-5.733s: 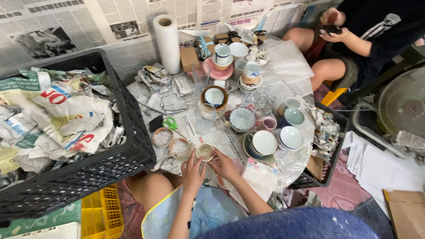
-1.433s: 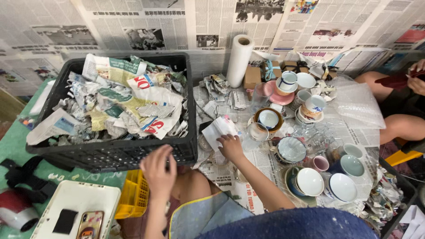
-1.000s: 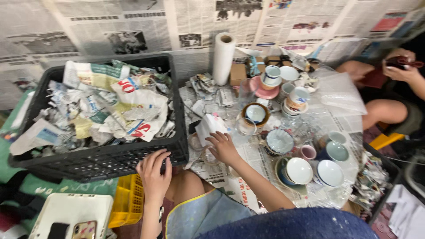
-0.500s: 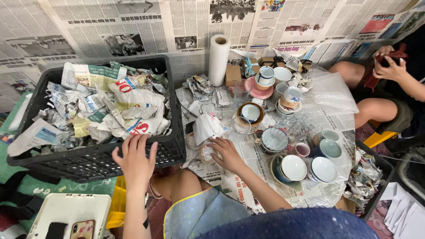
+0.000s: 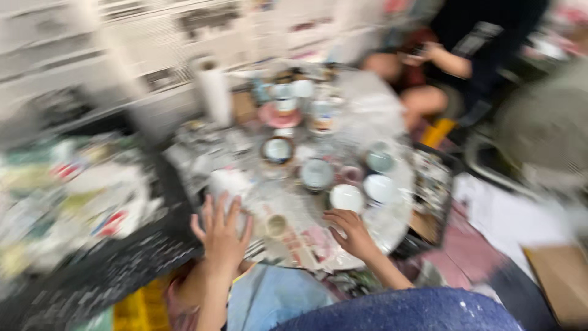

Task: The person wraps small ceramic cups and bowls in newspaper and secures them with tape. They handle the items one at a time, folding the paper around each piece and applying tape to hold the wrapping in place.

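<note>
Ceramic, by the look: small pale cup (image 5: pixel 275 225) upright on the tabletop (image 5: pixel 392 227), between the two hands, nearer the left. Frame heavily motion-blurred; fine detail unreadable.

Left hand (image 5: pixel 222 236): fingers spread wide, palm down, hovering at the edge of a white crumpled paper (image 5: pixel 228 184); no grip on anything. Right hand (image 5: pixel 350 233): fingers loosely curled, resting on the paper-covered tabletop just below a white bowl (image 5: pixel 346 198); holding nothing, as far as can be told.

Handling judgement for cup: light, rigid, probably glazed and so somewhat slippery; breakable if knocked against neighbours. Best taken around the wall from above or from the side; handle, if any, not discernible.

Surroundings: crowded spread of bowls and cups behind, including a dark-rimmed bowl (image 5: pixel 277 149), a bluish bowl (image 5: pixel 316 174) and a pinkish plate stack (image 5: pixel 283 114). Paper roll (image 5: pixel 214 95) upright at far left of the tabletop. Black crate (image 5: pixel 122 270) of crumpled paper close on the left, hemming the left elbow. Another person (image 5: pixel 471 55) seated beyond, well apart.

Obstruction: little free space around cup; nearest crockery close on the far side.
</note>
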